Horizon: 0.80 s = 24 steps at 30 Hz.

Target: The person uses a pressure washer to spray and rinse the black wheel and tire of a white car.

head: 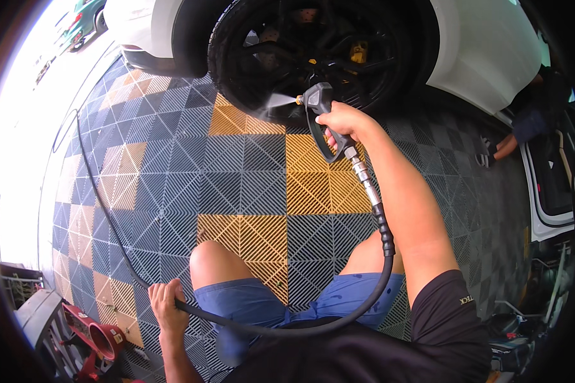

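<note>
My right hand (342, 122) is wrapped around the handle of a black pressure-washer spray gun (318, 95). A fan of water leaves its brass-coloured nozzle (299, 99) towards the left, in front of the lower part of a car's tyre (225, 91). The black wheel rim (311, 45) has a yellow centre cap, and a yellow brake caliper (358, 51) shows behind the spokes. Metal couplings join the gun to a black hose (316, 330), which curves down across my lap. My left hand (167, 304) grips this hose at the lower left.
A white car body (479, 52) surrounds the wheel. Another person's feet (486, 152) are at the right, near an open car door (551, 222). The hose trails over grey and yellow floor tiles (242, 177). At the lower left stand a grey plastic chair (43, 311) and red equipment (103, 340).
</note>
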Each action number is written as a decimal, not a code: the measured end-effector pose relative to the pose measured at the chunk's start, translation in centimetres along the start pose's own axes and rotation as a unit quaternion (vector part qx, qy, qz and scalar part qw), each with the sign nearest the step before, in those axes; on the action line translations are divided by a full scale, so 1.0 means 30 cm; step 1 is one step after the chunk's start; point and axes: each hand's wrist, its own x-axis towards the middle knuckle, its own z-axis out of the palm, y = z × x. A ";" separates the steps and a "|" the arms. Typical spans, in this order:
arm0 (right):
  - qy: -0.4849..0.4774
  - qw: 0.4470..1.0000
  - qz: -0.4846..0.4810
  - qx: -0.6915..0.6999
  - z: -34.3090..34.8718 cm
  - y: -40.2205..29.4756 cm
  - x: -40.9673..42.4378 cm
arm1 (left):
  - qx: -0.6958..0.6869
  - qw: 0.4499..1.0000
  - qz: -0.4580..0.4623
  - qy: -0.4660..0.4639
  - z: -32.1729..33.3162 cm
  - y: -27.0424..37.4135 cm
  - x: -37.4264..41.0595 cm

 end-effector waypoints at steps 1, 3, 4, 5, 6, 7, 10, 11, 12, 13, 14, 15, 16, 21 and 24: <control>0.003 1.000 0.004 -0.002 -0.019 0.028 0.007 | -0.006 1.000 0.006 -0.006 0.011 -0.002 0.002; 0.024 1.000 0.009 0.008 -0.035 0.089 0.029 | -0.008 1.000 0.008 -0.015 0.027 -0.002 -0.002; 0.034 0.999 0.010 0.012 -0.044 0.109 0.028 | -0.008 1.000 0.009 -0.019 0.036 -0.003 -0.006; 0.041 0.999 0.014 0.017 -0.055 0.130 0.019 | -0.013 1.000 0.014 -0.020 0.049 -0.007 -0.010; 0.050 0.998 0.026 0.016 -0.068 0.153 0.017 | -0.018 0.999 0.012 -0.026 0.057 -0.004 -0.011; 0.054 0.998 0.031 0.013 -0.080 0.160 0.002 | -0.021 0.999 0.009 -0.033 0.063 0.004 -0.010; 0.089 0.995 0.046 0.017 -0.130 0.201 -0.029 | -0.023 0.998 0.012 -0.053 0.078 0.025 0.000; 0.085 0.995 0.059 0.006 -0.162 0.217 -0.033 | -0.029 0.998 0.016 -0.054 0.087 0.027 0.004; 0.080 0.994 0.072 -0.005 -0.186 0.233 -0.034 | -0.036 0.998 0.021 -0.056 0.094 0.032 0.006; 0.089 0.993 0.077 -0.011 -0.191 0.224 -0.055 | -0.032 0.997 0.017 -0.064 0.093 0.038 0.008; 0.105 0.992 0.073 -0.010 -0.190 0.228 -0.058 | -0.032 0.997 0.017 -0.064 0.096 0.041 0.009; 0.121 0.990 0.069 -0.008 -0.189 0.231 -0.060 | -0.032 0.997 0.017 -0.064 0.099 0.043 0.009; 0.141 0.988 0.066 -0.007 -0.198 0.237 -0.069 | -0.034 0.997 0.019 -0.064 0.104 0.048 0.013; 0.088 0.994 0.058 0.013 -0.166 0.230 -0.079 | -0.032 0.997 0.018 -0.068 0.106 0.062 0.021; 0.098 0.994 0.053 0.014 -0.153 0.240 -0.083 | -0.035 0.996 0.023 -0.073 0.109 0.062 0.015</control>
